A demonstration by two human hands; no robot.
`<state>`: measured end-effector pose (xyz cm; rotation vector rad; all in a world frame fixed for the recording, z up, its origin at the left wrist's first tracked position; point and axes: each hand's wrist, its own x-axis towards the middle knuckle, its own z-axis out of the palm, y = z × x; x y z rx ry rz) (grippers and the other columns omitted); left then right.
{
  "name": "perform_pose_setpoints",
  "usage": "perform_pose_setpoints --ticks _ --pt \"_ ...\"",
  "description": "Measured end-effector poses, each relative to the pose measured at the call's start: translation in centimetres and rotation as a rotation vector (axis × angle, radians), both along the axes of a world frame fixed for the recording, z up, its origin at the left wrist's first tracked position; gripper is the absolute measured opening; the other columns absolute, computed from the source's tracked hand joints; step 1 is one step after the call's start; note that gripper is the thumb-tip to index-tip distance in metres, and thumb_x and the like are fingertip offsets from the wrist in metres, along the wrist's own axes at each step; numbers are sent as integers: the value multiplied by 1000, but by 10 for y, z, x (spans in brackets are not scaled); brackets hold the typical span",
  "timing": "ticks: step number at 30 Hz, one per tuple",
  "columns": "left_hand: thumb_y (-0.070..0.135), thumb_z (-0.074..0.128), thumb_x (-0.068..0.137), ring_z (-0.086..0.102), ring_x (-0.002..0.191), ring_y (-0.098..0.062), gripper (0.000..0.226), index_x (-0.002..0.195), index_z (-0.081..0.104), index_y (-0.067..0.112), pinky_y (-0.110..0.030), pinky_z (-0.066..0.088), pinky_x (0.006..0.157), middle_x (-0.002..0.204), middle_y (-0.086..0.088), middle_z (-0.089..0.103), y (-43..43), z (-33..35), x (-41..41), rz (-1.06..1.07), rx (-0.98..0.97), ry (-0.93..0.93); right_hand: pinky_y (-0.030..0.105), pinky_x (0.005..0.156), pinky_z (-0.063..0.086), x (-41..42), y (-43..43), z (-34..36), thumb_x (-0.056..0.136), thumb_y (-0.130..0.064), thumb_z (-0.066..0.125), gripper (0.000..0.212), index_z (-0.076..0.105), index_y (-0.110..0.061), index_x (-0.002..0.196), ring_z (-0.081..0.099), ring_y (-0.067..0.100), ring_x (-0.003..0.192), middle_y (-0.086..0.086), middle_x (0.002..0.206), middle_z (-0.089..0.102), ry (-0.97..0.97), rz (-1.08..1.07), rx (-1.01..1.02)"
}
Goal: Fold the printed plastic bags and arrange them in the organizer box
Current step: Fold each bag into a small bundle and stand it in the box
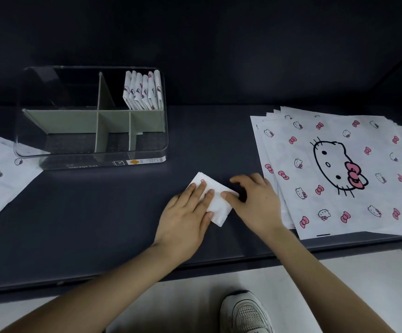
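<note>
The left grip [188, 207] lies flat, fingers straight, pressing down the folded bag [219, 210] on the dark table [99, 224]. The right grip [255, 203] curls and pinches that bag's right corner. A stack of flat printed bags [339, 176] lies just to the right. In the clear organizer box [91, 162] behind, folded bags stand upright [143, 92] in the rear right compartment.

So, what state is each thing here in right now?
folded bag: folded small, lying on the table.
left hand: fingers straight, pressing the folded bag.
right hand: thumb and curled fingers pinching its right corner.
organizer box: open-topped, mostly unfilled.
filed bags: folded, upright in the back right compartment.
flat bags: unfolded, stacked at right.
loose bag: unfolded, flat at left.
</note>
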<state>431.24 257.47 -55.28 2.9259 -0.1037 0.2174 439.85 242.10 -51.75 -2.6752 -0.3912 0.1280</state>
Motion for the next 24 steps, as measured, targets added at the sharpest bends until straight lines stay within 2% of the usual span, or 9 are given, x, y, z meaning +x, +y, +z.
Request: perform_pose_setpoints --ticks 2,4,8,10,11,13,16,19,24 --pt "33 35 95 55 122 -26 47 127 62 12 -30 32 93 137 -7 55 -2 -1 1 16 0 -18 33 77 42 -17 -1 -12 79 -57 57 49 66 -23 113 54 25 95 0 106 60 -158 -19 2" --pt "32 34 95 53 120 -24 46 125 63 13 -30 33 91 136 -6 56 -1 -3 3 12 0 -44 38 80 42 -31 -3 -22 80 -61 49 56 66 -21 115 56 26 97 2 111 62 -245 3 -77" --pt "28 39 94 54 102 -23 40 115 69 11 -32 34 86 122 -8 65 11 0 14 -82 12 -143 47 90 41 -38 -8 -32 88 -54 44 53 62 -18 123 54 30 109 9 122 60 -293 40 -157" --pt "26 43 91 59 95 -26 37 108 72 11 -34 35 93 112 -8 67 18 5 22 -156 22 -187 49 92 42 -37 -7 -31 89 -54 41 54 62 -18 124 54 31 112 11 123 60 -282 44 -172" --pt "25 44 90 60 96 -27 36 106 72 10 -36 33 99 111 -9 67 21 8 26 -199 38 -184 49 92 43 -37 -6 -30 89 -54 41 54 62 -18 123 55 32 112 11 124 60 -268 44 -175" --pt "24 41 91 59 113 -29 39 107 71 6 -38 26 110 120 -11 65 25 9 33 -309 89 -127 50 93 43 -38 -5 -30 89 -54 40 54 63 -18 122 56 32 113 11 124 60 -244 42 -176" --pt "25 29 96 39 137 -22 48 128 57 2 -32 13 117 146 -9 44 31 4 36 -394 41 24 50 95 41 -37 -6 -31 89 -54 39 54 63 -19 122 53 30 115 10 125 60 -222 44 -179" --pt "25 25 100 25 143 -15 50 145 38 7 -33 9 118 154 -5 29 35 -3 35 -395 47 33 51 100 39 -38 -6 -33 91 -57 34 58 60 -19 126 51 30 122 9 129 58 -193 51 -184" --pt "27 21 102 16 146 -12 51 150 26 12 -37 6 117 158 -1 21 38 -6 35 -405 99 47 55 108 30 -40 -12 -34 92 -69 14 76 52 -20 135 43 29 134 8 140 51 -161 93 -213"
